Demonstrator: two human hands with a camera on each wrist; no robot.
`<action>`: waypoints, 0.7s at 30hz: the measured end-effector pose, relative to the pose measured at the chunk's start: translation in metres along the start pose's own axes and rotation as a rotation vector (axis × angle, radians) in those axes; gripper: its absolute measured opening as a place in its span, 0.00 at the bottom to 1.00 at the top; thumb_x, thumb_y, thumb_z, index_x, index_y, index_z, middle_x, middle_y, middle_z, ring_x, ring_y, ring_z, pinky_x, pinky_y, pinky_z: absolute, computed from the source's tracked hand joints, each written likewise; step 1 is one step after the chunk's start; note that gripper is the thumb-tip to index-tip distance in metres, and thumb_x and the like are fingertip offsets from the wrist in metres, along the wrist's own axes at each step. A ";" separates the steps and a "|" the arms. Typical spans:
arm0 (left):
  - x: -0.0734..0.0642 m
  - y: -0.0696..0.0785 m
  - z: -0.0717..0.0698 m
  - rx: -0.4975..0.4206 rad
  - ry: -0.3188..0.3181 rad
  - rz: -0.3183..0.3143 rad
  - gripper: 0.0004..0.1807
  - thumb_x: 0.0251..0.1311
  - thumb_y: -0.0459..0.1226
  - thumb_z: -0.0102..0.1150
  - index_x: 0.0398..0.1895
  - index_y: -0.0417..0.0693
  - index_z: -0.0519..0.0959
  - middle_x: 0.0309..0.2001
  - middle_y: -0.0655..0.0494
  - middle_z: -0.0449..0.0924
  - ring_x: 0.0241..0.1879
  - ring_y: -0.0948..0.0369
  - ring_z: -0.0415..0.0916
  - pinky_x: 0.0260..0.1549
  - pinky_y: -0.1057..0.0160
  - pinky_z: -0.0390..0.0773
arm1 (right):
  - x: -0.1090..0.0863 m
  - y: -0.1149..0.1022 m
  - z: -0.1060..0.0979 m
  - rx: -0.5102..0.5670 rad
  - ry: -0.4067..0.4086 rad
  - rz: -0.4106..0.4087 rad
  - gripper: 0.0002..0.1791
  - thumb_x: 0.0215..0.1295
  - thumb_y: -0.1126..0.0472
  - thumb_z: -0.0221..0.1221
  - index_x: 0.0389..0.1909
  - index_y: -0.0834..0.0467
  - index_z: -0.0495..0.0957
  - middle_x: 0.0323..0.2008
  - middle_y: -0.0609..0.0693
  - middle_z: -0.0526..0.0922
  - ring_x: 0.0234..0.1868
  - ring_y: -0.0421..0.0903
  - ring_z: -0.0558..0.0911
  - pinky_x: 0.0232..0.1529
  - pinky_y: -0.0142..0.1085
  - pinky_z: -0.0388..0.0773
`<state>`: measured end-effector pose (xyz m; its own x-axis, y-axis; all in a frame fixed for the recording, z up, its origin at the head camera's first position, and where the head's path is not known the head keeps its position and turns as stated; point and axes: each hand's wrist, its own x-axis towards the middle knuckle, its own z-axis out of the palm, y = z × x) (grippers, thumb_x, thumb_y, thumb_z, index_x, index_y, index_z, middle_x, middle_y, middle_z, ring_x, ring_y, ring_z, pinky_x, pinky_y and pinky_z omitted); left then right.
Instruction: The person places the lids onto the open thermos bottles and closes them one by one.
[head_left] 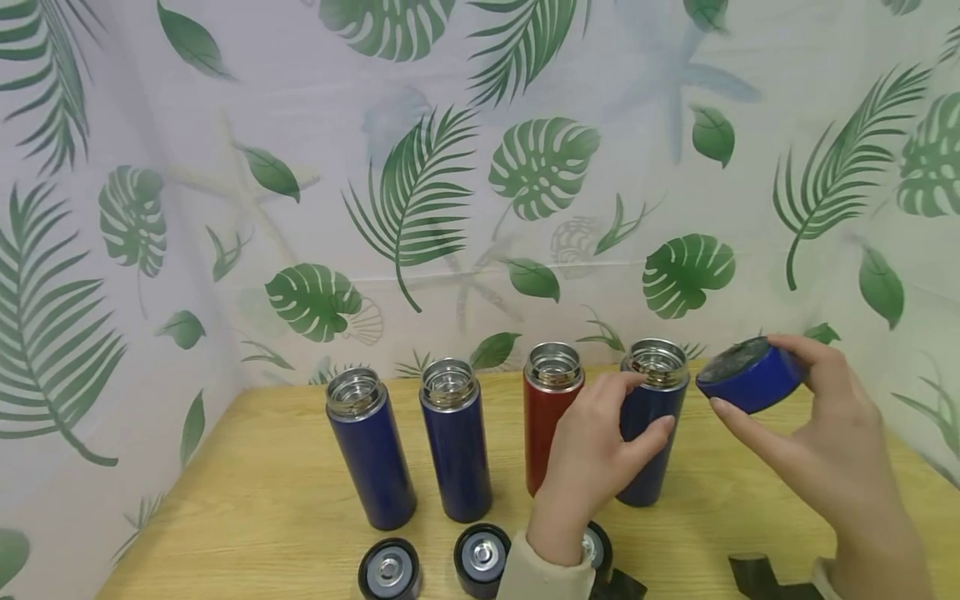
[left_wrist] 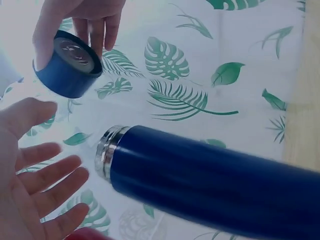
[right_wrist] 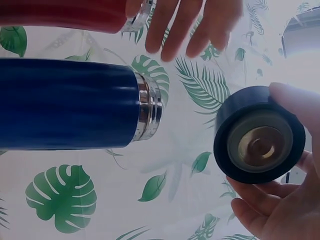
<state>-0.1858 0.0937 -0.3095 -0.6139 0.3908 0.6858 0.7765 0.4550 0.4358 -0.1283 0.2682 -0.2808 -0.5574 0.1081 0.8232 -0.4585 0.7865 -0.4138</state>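
Note:
My right hand (head_left: 843,442) pinches a blue bottle lid (head_left: 768,385) between thumb and fingers, tilted in the air. In the right wrist view, the lid's round inner side (right_wrist: 260,145) with its metal centre is visible. Left of the lid stands an uncapped blue bottle (head_left: 652,471), its steel threaded neck (right_wrist: 148,107) bare and apart from the lid. My left hand (head_left: 588,454) is beside that bottle's neck, fingers spread with nothing between them; the left wrist view shows a gap between the left hand (left_wrist: 42,175) and the neck. The left hand partly covers an uncapped red bottle (head_left: 546,417).
Two more uncapped blue bottles (head_left: 378,467) (head_left: 457,454) stand upright to the left. In front, two lids (head_left: 390,571) (head_left: 482,557) lie inner side up on the wooden table (head_left: 247,500); a third lid (head_left: 597,546) is partly hidden by the left wrist. A leaf-patterned cloth (head_left: 465,225) hangs behind.

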 end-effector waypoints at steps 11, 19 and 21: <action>0.002 -0.008 0.038 -0.164 0.146 -0.049 0.36 0.52 0.41 0.61 0.59 0.39 0.54 0.59 0.47 0.56 0.58 0.59 0.59 0.53 0.62 0.64 | 0.003 0.000 0.012 0.149 0.099 -0.043 0.40 0.40 0.63 0.69 0.53 0.71 0.59 0.42 0.34 0.68 0.44 0.25 0.70 0.46 0.20 0.61; -0.001 -0.017 0.063 -0.360 0.024 -0.415 0.42 0.49 0.46 0.63 0.63 0.47 0.51 0.56 0.57 0.59 0.55 0.63 0.61 0.53 0.57 0.64 | 0.002 0.000 0.019 0.191 0.132 -0.030 0.40 0.40 0.62 0.68 0.52 0.73 0.58 0.43 0.33 0.69 0.44 0.29 0.71 0.46 0.22 0.62; -0.001 -0.020 0.067 -0.389 -0.003 -0.458 0.43 0.48 0.46 0.64 0.63 0.48 0.51 0.57 0.58 0.59 0.55 0.63 0.61 0.53 0.57 0.63 | 0.002 0.000 0.020 0.162 0.136 -0.013 0.40 0.38 0.64 0.70 0.52 0.72 0.59 0.45 0.32 0.67 0.45 0.29 0.69 0.47 0.23 0.61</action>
<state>-0.2104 0.1377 -0.3585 -0.8985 0.2261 0.3762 0.4270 0.2519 0.8685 -0.1430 0.2560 -0.2871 -0.4570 0.1879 0.8694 -0.5770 0.6812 -0.4505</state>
